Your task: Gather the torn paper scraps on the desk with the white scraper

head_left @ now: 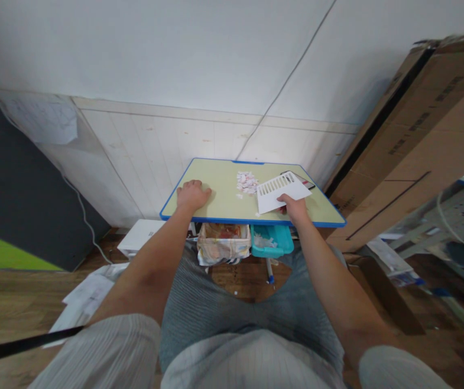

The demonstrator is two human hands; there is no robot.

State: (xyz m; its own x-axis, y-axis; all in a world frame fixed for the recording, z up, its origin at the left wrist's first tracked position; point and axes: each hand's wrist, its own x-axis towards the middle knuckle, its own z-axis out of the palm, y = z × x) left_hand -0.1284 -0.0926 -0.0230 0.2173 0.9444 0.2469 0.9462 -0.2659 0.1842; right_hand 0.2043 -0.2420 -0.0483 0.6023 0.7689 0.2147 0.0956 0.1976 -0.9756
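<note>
Over the right part of the small table (221, 189), my right hand (293, 207) grips a white card sheet (283, 190) at its lower edge, thumb on top. A row of slots that look cut out runs along the sheet's far side. My left hand (192, 195) rests on the tabletop at the left, fingers stretched out, with nothing in it. Between my hands lies a pile of small white and pinkish paper pieces (247, 182). A dark-edged flat object (307, 182), partly hidden by the sheet, lies at the table's right.
Under the table's front edge sit a bag-lined basket (224, 244) and a turquoise bin (272, 250) with whitish scraps. Large cardboard boxes (422, 129) stand at the right. A white box (140, 236) and papers (88, 296) are on the left. A cable (286, 81) runs down the wall.
</note>
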